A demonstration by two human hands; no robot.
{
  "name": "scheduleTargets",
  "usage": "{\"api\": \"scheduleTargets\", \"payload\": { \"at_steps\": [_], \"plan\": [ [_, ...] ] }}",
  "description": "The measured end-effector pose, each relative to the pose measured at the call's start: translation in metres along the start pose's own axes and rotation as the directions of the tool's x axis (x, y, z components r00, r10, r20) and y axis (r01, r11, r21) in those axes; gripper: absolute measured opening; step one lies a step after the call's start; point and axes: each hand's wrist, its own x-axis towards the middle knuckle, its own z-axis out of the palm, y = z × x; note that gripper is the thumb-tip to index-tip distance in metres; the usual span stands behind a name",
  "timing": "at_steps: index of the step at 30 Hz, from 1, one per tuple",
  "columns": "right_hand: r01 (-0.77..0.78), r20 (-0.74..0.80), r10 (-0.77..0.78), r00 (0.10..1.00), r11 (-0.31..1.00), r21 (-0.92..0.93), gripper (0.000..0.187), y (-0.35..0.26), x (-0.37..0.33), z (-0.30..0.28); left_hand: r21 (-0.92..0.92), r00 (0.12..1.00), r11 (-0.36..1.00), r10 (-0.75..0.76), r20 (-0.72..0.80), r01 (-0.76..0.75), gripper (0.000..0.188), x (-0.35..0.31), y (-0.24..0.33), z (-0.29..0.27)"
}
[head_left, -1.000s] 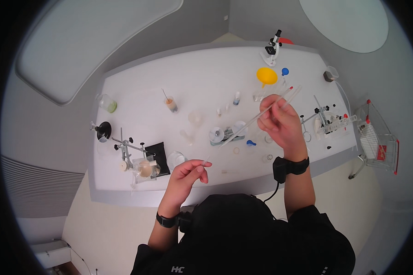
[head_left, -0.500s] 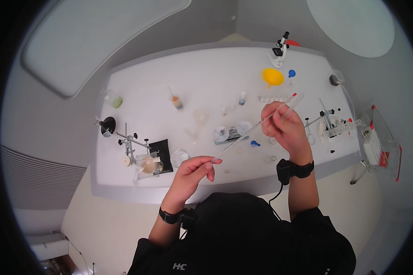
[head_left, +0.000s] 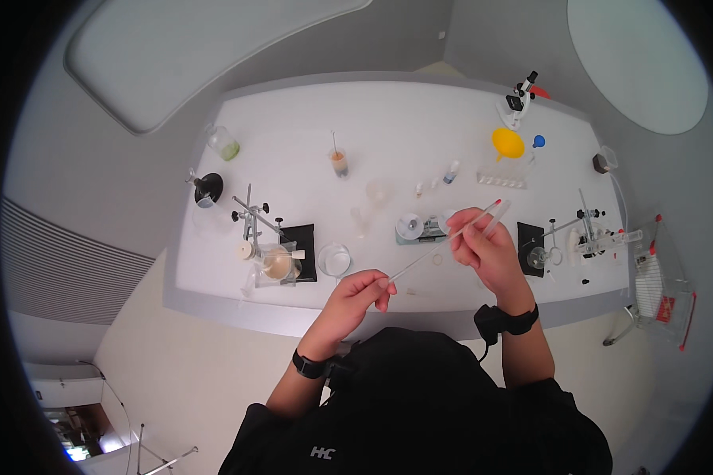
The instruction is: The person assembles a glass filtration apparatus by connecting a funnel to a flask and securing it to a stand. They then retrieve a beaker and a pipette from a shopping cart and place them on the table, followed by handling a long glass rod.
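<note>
A long, thin glass rod with a red tip (head_left: 420, 262) slants between my hands above the bench; it looks like a thermometer, though its markings are too small to see. My left hand (head_left: 356, 299) is closed, pinching the lower end between thumb and fingers. Higher up, my right hand (head_left: 487, 252) grips the same rod near its red end. A clear tube (head_left: 500, 215) also sticks up from the right hand's fingers. Beneath and beyond the rod stands a small balance (head_left: 420, 229) with two pans, partly hidden by my right hand.
On the left are a clamp stand (head_left: 251, 210), a glass dish (head_left: 334, 259) and a beaker (head_left: 338, 164) of brownish contents. A yellow funnel (head_left: 508, 143), test-tube rack (head_left: 501, 180) and microscope (head_left: 518, 101) stand at the back right. Another clamp stand (head_left: 587, 222) is at the right edge.
The bench has shifted rightward in view as my head turned. My right hand has come lower, closer to my body. Both hands keep their hold on the rod.
</note>
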Motion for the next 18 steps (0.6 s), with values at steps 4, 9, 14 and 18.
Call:
{"api": "scheduleTargets", "payload": {
  "at_steps": [4, 9, 14, 18],
  "plan": [
    [0.037, -0.202, -0.040, 0.979, 0.999, -0.019, 0.017, 0.013, 0.001, 0.004, 0.065, 1.000, 0.998, 0.013, -0.012, -0.012, 0.022, -0.007, -0.008, -0.008],
    [0.038, -0.258, -0.044, 0.965, 0.999, -0.027, 0.017, 0.020, -0.002, 0.020, 0.113, 0.999, 0.993, 0.039, 0.001, -0.038, 0.021, -0.017, -0.013, -0.025],
    [0.041, -0.258, -0.049, 0.965, 0.999, -0.036, 0.018, 0.029, 0.002, 0.049, 0.026, 0.998, 0.998, 0.064, 0.020, -0.065, 0.017, -0.032, -0.010, -0.050],
    [0.055, -0.290, -0.070, 0.955, 0.997, -0.058, 0.018, 0.038, 0.008, 0.077, 0.027, 0.999, 0.999, 0.045, -0.002, -0.045, 0.016, -0.052, 0.000, -0.079]
  ]
}}
